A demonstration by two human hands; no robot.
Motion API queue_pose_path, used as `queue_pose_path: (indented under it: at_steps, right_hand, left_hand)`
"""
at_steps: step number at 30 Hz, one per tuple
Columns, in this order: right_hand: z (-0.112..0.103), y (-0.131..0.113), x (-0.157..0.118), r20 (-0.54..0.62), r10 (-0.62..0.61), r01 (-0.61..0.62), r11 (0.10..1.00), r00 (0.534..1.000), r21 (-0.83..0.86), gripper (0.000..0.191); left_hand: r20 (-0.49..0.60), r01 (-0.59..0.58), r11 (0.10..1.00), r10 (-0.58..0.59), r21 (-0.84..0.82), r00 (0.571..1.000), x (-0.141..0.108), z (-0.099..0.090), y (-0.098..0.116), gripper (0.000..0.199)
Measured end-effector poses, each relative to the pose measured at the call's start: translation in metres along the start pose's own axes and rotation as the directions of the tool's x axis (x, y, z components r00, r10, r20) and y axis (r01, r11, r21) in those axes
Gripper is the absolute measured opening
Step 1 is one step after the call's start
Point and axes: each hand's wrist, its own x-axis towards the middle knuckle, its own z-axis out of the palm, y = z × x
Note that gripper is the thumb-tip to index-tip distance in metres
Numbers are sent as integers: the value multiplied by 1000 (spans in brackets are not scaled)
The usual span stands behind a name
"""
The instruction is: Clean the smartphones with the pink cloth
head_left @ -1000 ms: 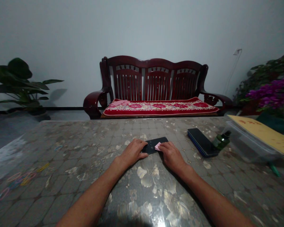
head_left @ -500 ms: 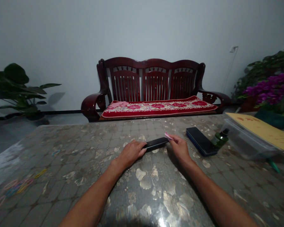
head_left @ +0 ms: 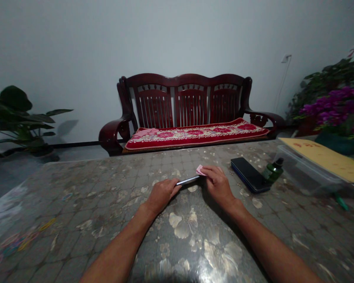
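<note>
My left hand [head_left: 162,194] is closed around the near-left end of a thin dark smartphone [head_left: 188,180], held just above the table and seen almost edge-on. A small folded pink cloth [head_left: 200,170] is pinched in my right hand [head_left: 217,184], at the phone's right end. The cloth sits against or right beside that end; my fingers hide the exact contact. To the right of my right hand, a stack of flat dark phone-like slabs [head_left: 249,173] lies on the table, with a green bottle with a black cap [head_left: 273,170] beside it.
The patterned tabletop [head_left: 153,251] reaches across the foreground. Coloured rubber bands [head_left: 25,239] lie at left. A clear plastic box [head_left: 308,173] with a yellow sheet [head_left: 327,157] on top stands at right, near purple flowers [head_left: 336,106]. Behind is a wooden bench [head_left: 191,84].
The phone has tilted from showing its dark flat face to nearly edge-on. My right hand and the pink cloth have shifted a little left. My left hand keeps its hold.
</note>
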Motion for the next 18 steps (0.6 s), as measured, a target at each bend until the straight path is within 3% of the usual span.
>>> queue_pose_path:
  at_steps: [4,8,15,18]
  right_hand:
    - [9,-18,-8,92,-188,195,977,978,-85,41]
    - [14,-30,-10,171,-253,278,950,952,-144,41]
    - [1,-6,-5,103,-206,227,938,973,-264,39]
    - [4,-8,-6,109,-187,210,940,976,-268,40]
  left_hand:
    - [-64,-23,999,21,-29,998,-1,2,0,16]
    - [-98,-34,998,29,-47,995,-1,4,-1,18]
    - [-75,0,1000,-2,-30,997,0,6,-2,20]
    - [-46,21,1000,-22,-21,999,1,4,-1,19]
